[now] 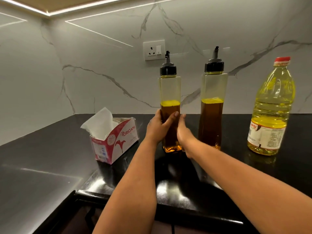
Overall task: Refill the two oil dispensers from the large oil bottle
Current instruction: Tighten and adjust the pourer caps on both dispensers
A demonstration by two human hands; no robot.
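we see the left hand point(157, 128) curled round the lower half of the left oil dispenser point(169, 108), thumb across its front, while the right hand point(183, 132) lies against that dispenser's right side, fingers fairly straight, how firmly we cannot tell. the dispenser stands upright on the black counter point(50, 157), about half full, between the hands. the second dispenser point(213, 105) stands just right of the right hand, the large oil bottle point(271, 108) further right, capped.

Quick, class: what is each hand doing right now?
Left hand: grips the left oil dispenser.
Right hand: touches the same dispenser; grip cannot be told.
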